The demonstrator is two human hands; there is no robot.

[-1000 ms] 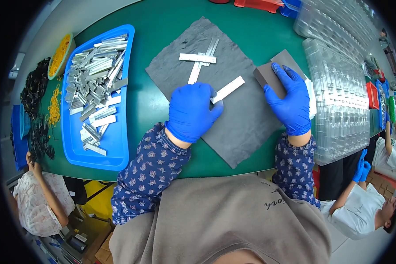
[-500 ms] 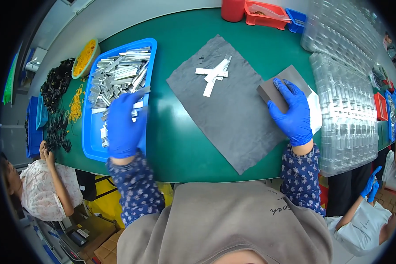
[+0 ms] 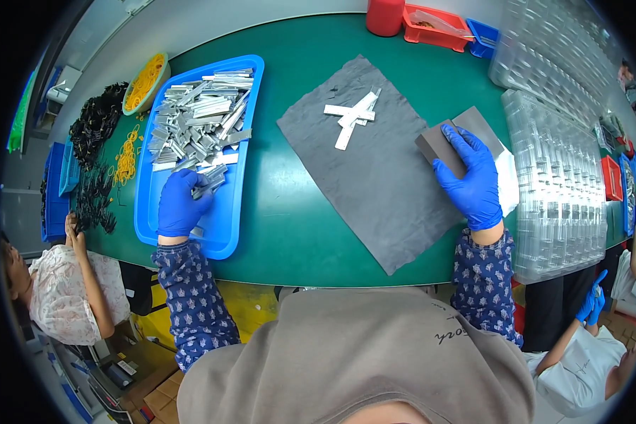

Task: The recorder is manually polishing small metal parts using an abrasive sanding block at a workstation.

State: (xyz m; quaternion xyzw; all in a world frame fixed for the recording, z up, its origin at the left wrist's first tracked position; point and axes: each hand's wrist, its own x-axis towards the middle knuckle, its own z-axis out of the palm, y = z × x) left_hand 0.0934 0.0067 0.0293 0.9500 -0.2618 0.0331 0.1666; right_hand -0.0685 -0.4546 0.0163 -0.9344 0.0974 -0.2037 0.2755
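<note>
My left hand (image 3: 182,205), in a blue glove, is inside the near part of a blue tray (image 3: 143,230). Its fingers are closed around a few short silvery metal strips (image 3: 212,179). Many more loose metal strips (image 3: 208,106) are heaped in the tray's far part. My right hand (image 3: 473,185), also gloved in blue, grips a grey-brown foam-like block (image 3: 442,146) with thumb and fingers. That block lies over the right corner of a dark grey cloth (image 3: 364,191), partly on something white (image 3: 507,184). Several flat pale strips (image 3: 353,116) lie crossed on the cloth.
Stacked clear plastic trays (image 3: 558,191) stand on the right. A bowl of yellow bands (image 3: 147,83), loose yellow bands (image 3: 126,159) and black parts (image 3: 94,127) lie on the left. Red and blue bins (image 3: 437,28) stand at the back. Co-workers sit at both sides.
My left hand has drawn back toward me within the tray and now holds metal strips. A strip lies across the tray's right rim. My right hand stays on the block.
</note>
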